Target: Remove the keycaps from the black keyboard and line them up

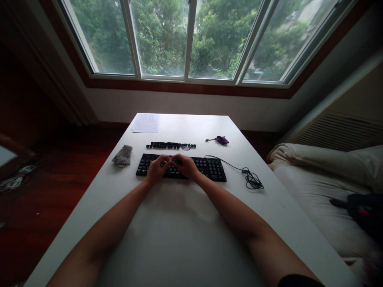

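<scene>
A black keyboard (212, 169) lies across the white table in front of me. Over its left-centre part, my left hand (158, 166) and my right hand (186, 165) meet, fingertips pinched close together. Something thin and small shows between them, too small to name. The keys beneath my hands are hidden. Just behind the keyboard stand several loose black keycaps (164, 145) in rows, with a small round silvery piece (186, 147) at their right part.
A grey cloth (122, 156) lies left of the keyboard. The keyboard's black cable (253, 180) is coiled at right. Farther back are a small brush (211, 139), a purple object (222, 140) and printed paper (146, 122). The white table (185, 239) stands below a window.
</scene>
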The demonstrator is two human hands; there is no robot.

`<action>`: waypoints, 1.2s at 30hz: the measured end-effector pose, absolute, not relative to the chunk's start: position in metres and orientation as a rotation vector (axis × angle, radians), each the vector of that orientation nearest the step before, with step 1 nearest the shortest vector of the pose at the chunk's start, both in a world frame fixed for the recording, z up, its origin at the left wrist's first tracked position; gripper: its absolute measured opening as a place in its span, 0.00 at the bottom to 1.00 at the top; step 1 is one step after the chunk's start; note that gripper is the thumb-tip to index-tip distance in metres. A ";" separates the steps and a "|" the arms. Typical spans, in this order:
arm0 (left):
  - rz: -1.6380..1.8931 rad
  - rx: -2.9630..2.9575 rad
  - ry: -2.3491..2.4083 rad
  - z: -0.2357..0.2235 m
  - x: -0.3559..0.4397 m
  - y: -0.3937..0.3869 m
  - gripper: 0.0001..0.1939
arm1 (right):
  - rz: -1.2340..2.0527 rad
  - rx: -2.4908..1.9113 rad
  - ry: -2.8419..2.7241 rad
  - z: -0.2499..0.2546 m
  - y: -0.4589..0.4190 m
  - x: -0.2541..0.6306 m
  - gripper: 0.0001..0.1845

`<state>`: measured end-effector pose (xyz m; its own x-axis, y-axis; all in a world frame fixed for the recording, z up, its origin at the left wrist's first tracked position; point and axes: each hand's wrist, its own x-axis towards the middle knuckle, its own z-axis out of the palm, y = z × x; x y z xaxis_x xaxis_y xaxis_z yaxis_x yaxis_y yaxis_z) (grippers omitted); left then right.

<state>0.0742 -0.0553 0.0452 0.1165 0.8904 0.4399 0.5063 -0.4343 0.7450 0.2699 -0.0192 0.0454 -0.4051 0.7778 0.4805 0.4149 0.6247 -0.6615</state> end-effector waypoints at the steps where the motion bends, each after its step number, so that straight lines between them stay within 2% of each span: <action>1: 1.233 2.022 1.365 0.045 0.074 -0.056 0.12 | 0.558 -0.939 -2.052 0.047 -0.017 0.272 0.13; 8: 1.024 2.438 1.308 0.043 0.076 -0.055 0.21 | 0.360 -1.246 -2.013 0.056 0.035 0.297 0.12; 15: 0.744 2.710 1.250 0.045 0.075 -0.057 0.32 | 0.189 -1.602 -2.216 0.060 0.074 0.301 0.12; 19: 0.703 2.731 1.297 0.043 0.074 -0.056 0.32 | 0.157 -1.740 -2.305 0.060 0.078 0.292 0.14; 36: 0.704 2.725 1.289 0.043 0.070 -0.052 0.32 | 0.196 -1.796 -2.284 0.045 0.092 0.277 0.15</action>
